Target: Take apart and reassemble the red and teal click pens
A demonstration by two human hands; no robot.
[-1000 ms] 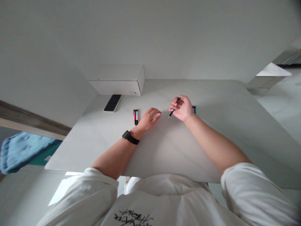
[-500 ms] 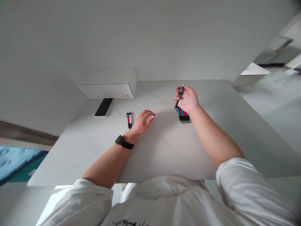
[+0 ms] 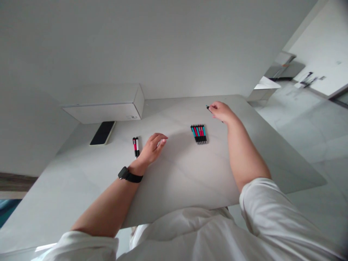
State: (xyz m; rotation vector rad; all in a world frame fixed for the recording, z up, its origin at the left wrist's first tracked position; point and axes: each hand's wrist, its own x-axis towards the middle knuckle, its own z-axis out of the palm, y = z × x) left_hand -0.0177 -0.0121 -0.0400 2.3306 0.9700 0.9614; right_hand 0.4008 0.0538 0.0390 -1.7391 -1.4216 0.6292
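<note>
My right hand (image 3: 219,111) is closed on a pen (image 3: 208,108), whose tip end pokes out at the left of the fingers; most of it is covered by the hand. Below and left of that hand, several red and teal pens (image 3: 199,134) with black grips lie side by side in a neat row. My left hand (image 3: 153,148), a black watch on its wrist, rests on the table with loosely curved fingers, thumb apart and nothing visible in it. Just left of it lie a red-and-black pen (image 3: 135,145) and a white-and-black pen (image 3: 137,145), their lower ends near the wrist.
A long white box (image 3: 103,113) stands against the wall at the back left. In front of it lies a phone (image 3: 102,133) with a dark screen. The pale table (image 3: 174,192) has its right edge beyond my right arm, with floor past it.
My right hand has moved right, away from above the pen row, carrying the pen and turning palm down. The row is now fully uncovered. The camera view has shifted; my left hand stays by the two pens.
</note>
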